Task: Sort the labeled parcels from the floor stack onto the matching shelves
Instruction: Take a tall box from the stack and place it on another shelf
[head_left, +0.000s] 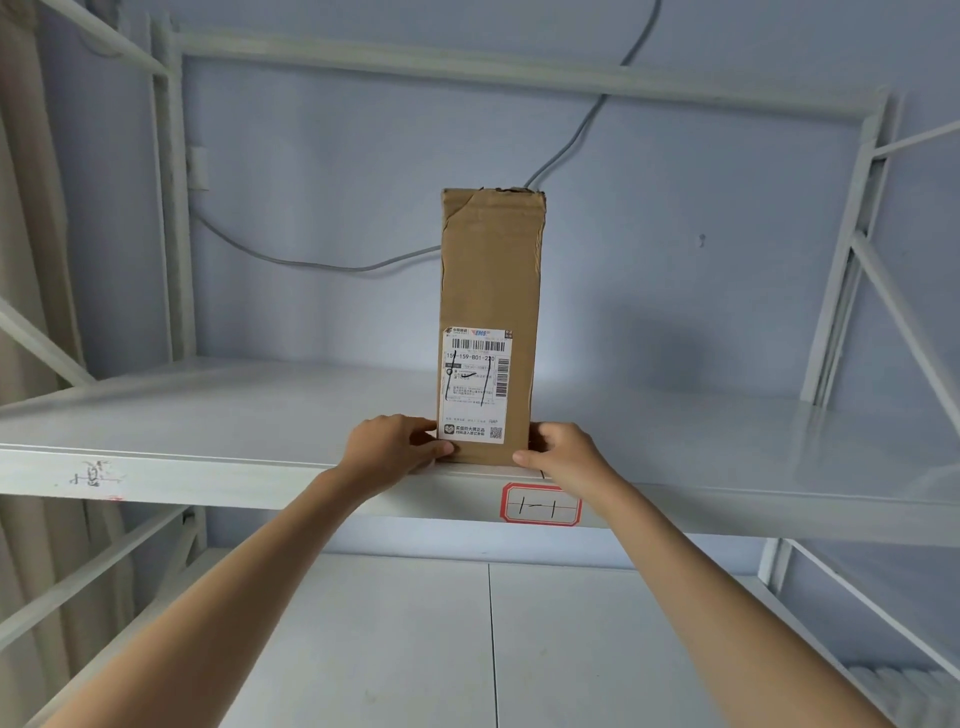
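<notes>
Where the tall cardboard parcel (488, 291) stands on end at the front edge of the upper shelf (208, 415), its shipping label (475, 384) faces outward, with "1-1" scrawled across it in black marker. That marking appears to match the red-bordered shelf tag (540, 504) stuck on the shelf's front lip just below and slightly to the right, which is probably why the parcel sits here.

The left hand (395, 447) grips the parcel's lower left corner, thumb lying across the bottom of the label and fingers curled round the side. The right hand (561, 449) holds the lower right edge, thumb pointing inward along the base and fingers wrapped behind the box. Both hands hold low, which suits steadying a narrow, top-heavy box so that it stays upright.

The parcel seems already set down, so the placing step looks nearly finished; a small push deeper onto the shelf may be wise, since it stands right at the lip.

Behind the parcel a grey cable (571, 135) runs down the pale wall. A lower shelf (597, 649) lies beneath the arms. The floor stack is out of view.
</notes>
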